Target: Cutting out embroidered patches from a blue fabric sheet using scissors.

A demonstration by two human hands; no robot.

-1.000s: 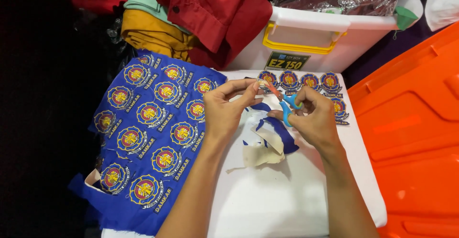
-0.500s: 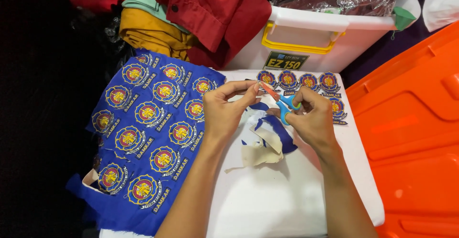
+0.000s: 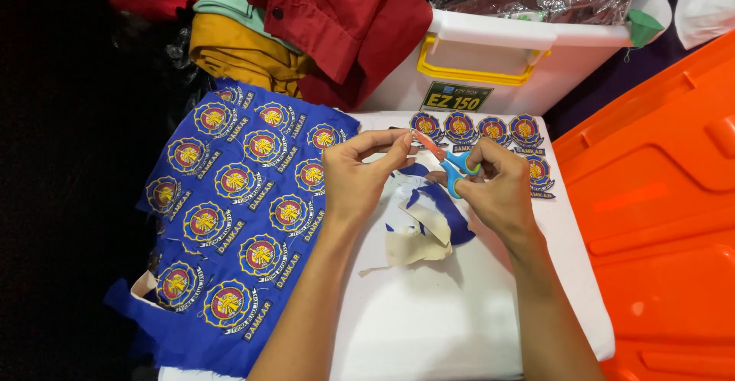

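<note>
My left hand (image 3: 358, 176) pinches a small embroidered patch piece at the fingertips, held above the white surface (image 3: 429, 320). My right hand (image 3: 494, 189) grips small scissors (image 3: 448, 165) with blue handles and an orange blade, the blade meeting the piece at my left fingertips. Below the hands lies a heap of blue and cream fabric scraps (image 3: 425, 228). A blue cloth sheet (image 3: 230, 212) covered with several round embroidered badges spreads to the left. A row of cut-out badges (image 3: 475, 130) lies just beyond the hands.
A white plastic storage box (image 3: 505, 59) with a yellow latch stands behind the surface. Red, yellow and green garments (image 3: 306, 21) are piled at the back left. An orange plastic lid or bin (image 3: 658, 220) fills the right side.
Both hands stay nearly in place, working the scissors around the small piece. The view has shifted slightly.
</note>
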